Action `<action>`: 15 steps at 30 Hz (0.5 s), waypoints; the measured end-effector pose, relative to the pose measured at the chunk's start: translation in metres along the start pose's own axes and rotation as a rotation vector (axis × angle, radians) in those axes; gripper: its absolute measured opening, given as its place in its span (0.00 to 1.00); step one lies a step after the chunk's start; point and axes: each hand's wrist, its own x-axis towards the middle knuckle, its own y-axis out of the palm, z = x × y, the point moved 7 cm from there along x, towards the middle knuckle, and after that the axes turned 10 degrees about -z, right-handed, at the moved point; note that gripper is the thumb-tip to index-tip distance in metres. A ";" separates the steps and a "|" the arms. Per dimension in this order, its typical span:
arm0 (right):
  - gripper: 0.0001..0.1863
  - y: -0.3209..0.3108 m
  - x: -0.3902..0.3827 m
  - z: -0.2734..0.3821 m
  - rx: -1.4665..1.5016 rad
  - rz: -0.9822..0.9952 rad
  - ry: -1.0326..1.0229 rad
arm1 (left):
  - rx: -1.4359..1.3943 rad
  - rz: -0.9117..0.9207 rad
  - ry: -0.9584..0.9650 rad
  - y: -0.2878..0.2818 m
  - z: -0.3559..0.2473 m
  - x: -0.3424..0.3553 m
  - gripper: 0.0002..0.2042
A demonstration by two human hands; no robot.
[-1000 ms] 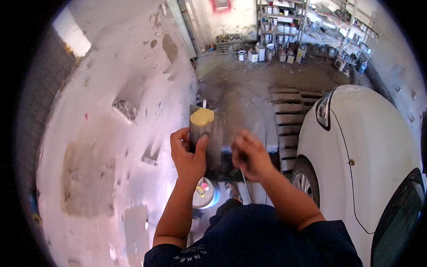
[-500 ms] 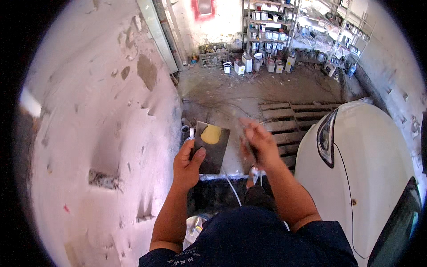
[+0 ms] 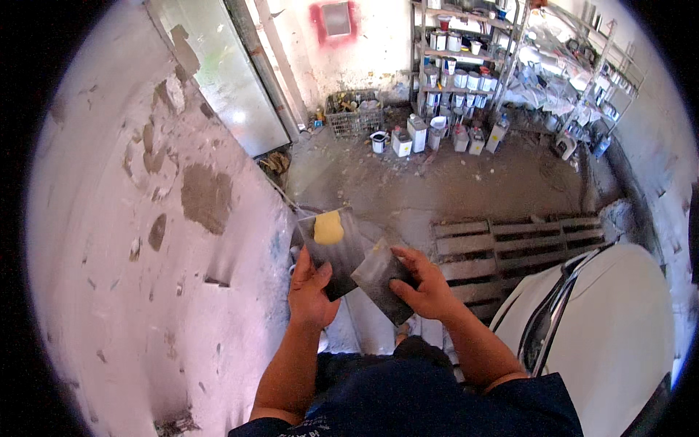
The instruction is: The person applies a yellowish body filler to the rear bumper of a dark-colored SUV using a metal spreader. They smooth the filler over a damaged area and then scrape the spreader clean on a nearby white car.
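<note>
The left grip (image 3: 312, 297) pinches a dark rectangular plate (image 3: 341, 258), thumb on top; a yellow dollop of paste (image 3: 328, 228) sits toward its far end. Just to the right, the right grip (image 3: 426, 288) pinches a 2nd dark plate (image 3: 382, 284), tilted, its left corner overlapping the 1st in view; I cannot tell whether the 2 touch. Farther right lies a slatted pallet (image 3: 466, 246), with a white car (image 3: 611, 328) nearer. Far off stand a lattice crate (image 3: 354, 120), rectangular cans (image 3: 416, 133) and a shelf rack (image 3: 466, 54).

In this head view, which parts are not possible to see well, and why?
Head view:
- Underside of the left plate: faces away.
- Some fingers of the right hand: behind the right plate.
- Rear of the white car: cut off, lower right.
- Details of shelf cans: too small.
</note>
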 end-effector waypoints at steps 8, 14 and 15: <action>0.28 -0.030 0.157 0.024 0.195 -0.001 -0.092 | 0.509 0.206 0.086 0.032 0.009 0.126 0.20; 0.30 -0.030 0.269 0.014 0.304 0.067 -0.048 | 1.159 0.441 0.663 0.067 -0.035 0.225 0.19; 0.30 -0.031 0.288 0.015 0.351 0.043 -0.093 | 1.132 0.452 0.605 0.068 -0.037 0.246 0.20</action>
